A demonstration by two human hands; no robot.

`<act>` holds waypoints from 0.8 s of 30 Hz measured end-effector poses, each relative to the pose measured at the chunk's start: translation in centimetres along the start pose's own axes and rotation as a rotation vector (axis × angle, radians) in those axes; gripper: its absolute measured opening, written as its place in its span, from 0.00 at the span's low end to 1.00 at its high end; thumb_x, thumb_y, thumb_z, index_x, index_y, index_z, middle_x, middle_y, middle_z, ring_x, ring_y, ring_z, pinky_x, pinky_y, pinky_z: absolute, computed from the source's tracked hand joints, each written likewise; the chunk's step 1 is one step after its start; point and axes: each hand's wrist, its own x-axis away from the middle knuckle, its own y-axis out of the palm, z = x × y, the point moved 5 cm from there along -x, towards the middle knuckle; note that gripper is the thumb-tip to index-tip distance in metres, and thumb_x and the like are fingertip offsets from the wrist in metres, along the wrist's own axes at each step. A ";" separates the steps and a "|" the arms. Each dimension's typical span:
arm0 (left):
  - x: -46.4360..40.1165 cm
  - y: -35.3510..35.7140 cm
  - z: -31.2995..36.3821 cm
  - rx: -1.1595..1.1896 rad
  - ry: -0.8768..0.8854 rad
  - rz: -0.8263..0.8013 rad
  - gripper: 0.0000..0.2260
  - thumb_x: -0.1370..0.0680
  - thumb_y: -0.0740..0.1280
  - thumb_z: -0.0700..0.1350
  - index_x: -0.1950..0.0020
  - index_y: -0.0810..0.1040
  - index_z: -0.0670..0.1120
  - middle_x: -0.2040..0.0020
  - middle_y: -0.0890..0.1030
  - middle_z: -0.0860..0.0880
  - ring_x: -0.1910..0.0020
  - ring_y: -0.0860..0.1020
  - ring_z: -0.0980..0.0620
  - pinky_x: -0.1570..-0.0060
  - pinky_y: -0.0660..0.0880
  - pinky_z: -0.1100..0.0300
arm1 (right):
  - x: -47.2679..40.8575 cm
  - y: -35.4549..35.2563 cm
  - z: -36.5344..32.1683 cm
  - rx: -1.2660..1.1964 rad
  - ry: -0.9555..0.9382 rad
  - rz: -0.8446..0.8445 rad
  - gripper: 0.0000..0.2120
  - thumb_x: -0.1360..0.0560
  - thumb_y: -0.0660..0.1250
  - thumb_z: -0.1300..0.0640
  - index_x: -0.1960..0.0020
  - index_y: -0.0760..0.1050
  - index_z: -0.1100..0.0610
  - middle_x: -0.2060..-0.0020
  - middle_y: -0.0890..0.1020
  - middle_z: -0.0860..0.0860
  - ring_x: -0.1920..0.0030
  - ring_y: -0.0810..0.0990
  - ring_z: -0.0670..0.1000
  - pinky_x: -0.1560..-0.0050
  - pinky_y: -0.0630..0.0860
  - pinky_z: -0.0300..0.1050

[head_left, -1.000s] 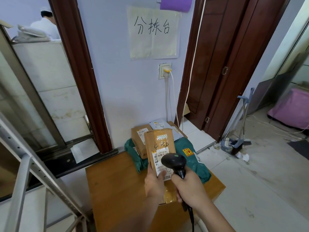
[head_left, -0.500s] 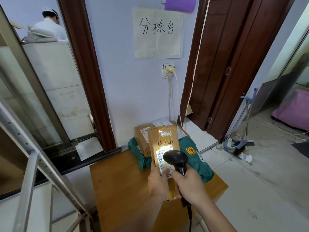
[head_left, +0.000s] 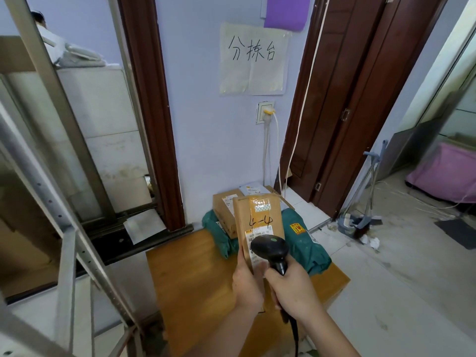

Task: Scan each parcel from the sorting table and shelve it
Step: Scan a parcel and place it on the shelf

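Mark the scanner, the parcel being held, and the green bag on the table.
scanner [head_left: 270,248], head view, top of its black head.
held parcel [head_left: 260,215], head view, taped brown front.
green bag [head_left: 304,243], head view, right-hand bulge.

Both forearms are bare, with no sleeves reaching into view. The left hand [head_left: 247,282] and the right hand [head_left: 293,289] wear no gloves. No rings, watch or bands show on either wrist.

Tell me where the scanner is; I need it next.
Head view, lower centre: the scanner is gripped by the right hand, against the parcel in the left hand.
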 end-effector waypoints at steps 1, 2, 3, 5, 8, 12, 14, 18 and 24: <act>0.6 -0.4 0.0 0.064 -0.014 -0.012 0.34 0.25 0.71 0.65 0.23 0.68 0.55 0.41 0.84 0.53 0.43 0.82 0.52 0.41 0.80 0.54 | 0.5 0.3 0.0 0.018 0.002 0.011 0.04 0.22 0.68 0.54 0.50 0.74 0.53 0.74 0.77 0.52 0.78 0.75 0.50 0.76 0.73 0.42; 1.0 -0.9 -0.3 0.117 -0.026 -0.006 0.42 0.33 0.68 0.76 0.25 0.70 0.56 0.42 0.84 0.53 0.44 0.82 0.52 0.41 0.80 0.52 | 1.0 0.6 0.2 0.041 0.001 0.024 0.05 0.23 0.69 0.53 0.50 0.75 0.52 0.73 0.78 0.52 0.77 0.77 0.50 0.75 0.74 0.42; 1.4 -1.3 -0.7 0.147 -0.042 0.003 0.46 0.37 0.66 0.80 0.26 0.71 0.57 0.43 0.85 0.54 0.44 0.83 0.52 0.41 0.81 0.50 | 1.5 0.8 0.3 0.067 0.001 0.035 0.05 0.23 0.69 0.52 0.50 0.75 0.50 0.72 0.80 0.52 0.74 0.79 0.50 0.72 0.76 0.44; 2.3 -2.1 -1.2 0.149 -0.042 0.008 0.39 0.31 0.70 0.71 0.24 0.70 0.55 0.43 0.85 0.53 0.43 0.82 0.51 0.39 0.80 0.45 | 2.6 1.2 0.5 0.103 -0.004 0.045 0.06 0.25 0.70 0.51 0.50 0.74 0.47 0.70 0.81 0.53 0.68 0.81 0.52 0.66 0.79 0.48; 3.6 -3.2 -1.6 0.139 -0.067 0.005 0.36 0.30 0.66 0.63 0.22 0.68 0.56 0.43 0.85 0.53 0.43 0.82 0.51 0.38 0.79 0.45 | 4.2 1.7 0.4 0.107 -0.022 0.045 0.06 0.25 0.70 0.52 0.51 0.74 0.47 0.68 0.81 0.52 0.66 0.81 0.53 0.64 0.77 0.46; 5.4 -4.6 -2.1 0.067 -0.052 0.025 0.26 0.21 0.69 0.47 0.23 0.68 0.54 0.43 0.85 0.50 0.43 0.83 0.48 0.40 0.80 0.47 | 6.3 2.2 0.4 0.121 -0.033 0.011 0.06 0.25 0.69 0.52 0.51 0.73 0.45 0.68 0.81 0.53 0.67 0.82 0.54 0.65 0.78 0.46; 6.4 -5.4 -2.1 -0.020 -0.025 0.071 0.26 0.19 0.69 0.44 0.22 0.67 0.54 0.41 0.84 0.53 0.44 0.83 0.53 0.42 0.80 0.54 | 7.2 2.3 0.2 0.135 -0.050 -0.020 0.07 0.25 0.69 0.53 0.51 0.73 0.45 0.68 0.81 0.52 0.66 0.82 0.54 0.64 0.79 0.46; 8.4 -6.4 -2.6 -0.038 -0.039 0.119 0.27 0.19 0.68 0.45 0.23 0.64 0.60 0.42 0.84 0.60 0.45 0.83 0.57 0.44 0.81 0.56 | 8.8 2.5 0.0 0.187 -0.102 -0.082 0.07 0.25 0.69 0.57 0.48 0.74 0.50 0.67 0.80 0.49 0.65 0.80 0.50 0.67 0.72 0.40; 13.7 -7.6 -3.1 0.074 -0.119 0.240 0.27 0.20 0.70 0.47 0.25 0.66 0.64 0.39 0.82 0.62 0.39 0.80 0.58 0.37 0.79 0.55 | 12.0 2.4 1.4 0.230 -0.188 -0.262 0.06 0.24 0.69 0.55 0.49 0.73 0.50 0.68 0.79 0.49 0.67 0.79 0.51 0.66 0.70 0.40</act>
